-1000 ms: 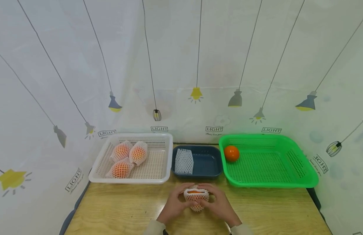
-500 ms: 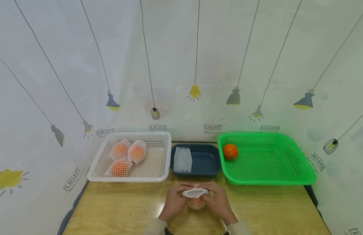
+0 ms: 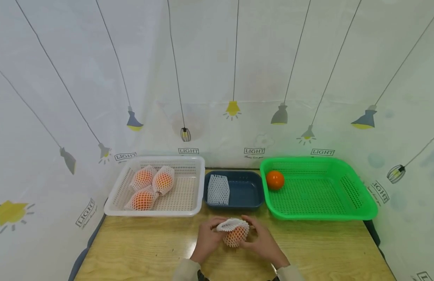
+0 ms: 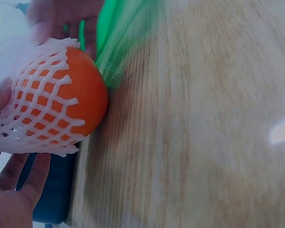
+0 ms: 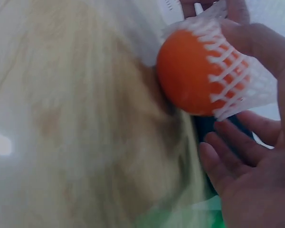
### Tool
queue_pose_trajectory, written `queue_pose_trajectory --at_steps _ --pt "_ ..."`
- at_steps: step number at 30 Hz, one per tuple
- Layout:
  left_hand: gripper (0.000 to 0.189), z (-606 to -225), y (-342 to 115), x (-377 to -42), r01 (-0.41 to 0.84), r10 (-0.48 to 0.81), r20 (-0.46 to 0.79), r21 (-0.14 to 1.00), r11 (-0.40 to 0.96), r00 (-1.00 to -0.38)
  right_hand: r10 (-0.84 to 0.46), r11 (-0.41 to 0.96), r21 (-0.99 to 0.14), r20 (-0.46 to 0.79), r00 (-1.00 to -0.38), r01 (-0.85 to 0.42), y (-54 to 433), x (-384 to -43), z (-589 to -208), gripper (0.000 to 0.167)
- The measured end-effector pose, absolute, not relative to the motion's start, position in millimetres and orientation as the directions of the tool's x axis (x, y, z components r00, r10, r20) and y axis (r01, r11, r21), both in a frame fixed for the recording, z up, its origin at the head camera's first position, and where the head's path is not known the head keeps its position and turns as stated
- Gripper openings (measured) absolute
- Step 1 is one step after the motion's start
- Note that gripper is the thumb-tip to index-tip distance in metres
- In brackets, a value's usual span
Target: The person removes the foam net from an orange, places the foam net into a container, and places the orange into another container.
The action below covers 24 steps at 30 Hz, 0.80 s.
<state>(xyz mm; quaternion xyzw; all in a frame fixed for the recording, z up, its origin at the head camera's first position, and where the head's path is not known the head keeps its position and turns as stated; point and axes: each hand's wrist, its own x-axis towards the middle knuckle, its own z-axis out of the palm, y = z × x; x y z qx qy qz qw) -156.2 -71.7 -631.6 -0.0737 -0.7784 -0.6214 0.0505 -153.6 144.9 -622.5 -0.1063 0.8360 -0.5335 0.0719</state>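
Observation:
An orange [image 3: 234,236], partly covered by a white foam net sleeve [image 3: 232,224], is between my two hands above the near table. In the left wrist view its bare orange end sticks out of the net's cut edge. My left hand [image 3: 207,239] pinches the net's loose mouth, thumb on one side and fingers on the other. My right hand [image 3: 261,242] cups the orange from the right; in the right wrist view its thumb lies on the net [image 5: 228,66] and its fingers [image 5: 237,142] curve loosely below.
At the back left, a white basket [image 3: 150,213] holds several netted oranges [image 3: 143,200]. The dark blue tray [image 3: 246,195] in the middle holds flat foam nets [image 3: 218,190]. A green basket [image 3: 322,214] on the right holds one bare orange [image 3: 275,180].
The net's mouth has tilted over to the left and the orange has turned in the hands. My right hand has let go of the net's rim and shifted round the orange's right side.

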Motion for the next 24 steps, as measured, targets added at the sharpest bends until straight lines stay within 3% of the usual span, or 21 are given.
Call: queue_pose_trajectory --at_steps 5,14,24 --pt "0.02 -628.9 -71.9 -154.8 0.146 0.026 0.143 0.966 0.214 -0.989 -0.287 0.456 -0.885 -0.042 -0.957 -0.098 143.9 -149.7 -634.9 0.095" --pt "0.023 -629.2 -65.3 -150.7 0.141 -0.008 0.143 0.981 0.133 -0.99 -0.228 0.457 -0.887 -0.05 -0.972 -0.062 138.2 -144.9 -640.8 0.093" --pt "0.028 -623.1 -67.2 -153.2 -0.028 0.003 -0.029 0.981 0.192 -1.0 -0.208 0.422 -0.907 -0.091 -0.974 -0.005 137.3 -144.0 -643.1 0.093"
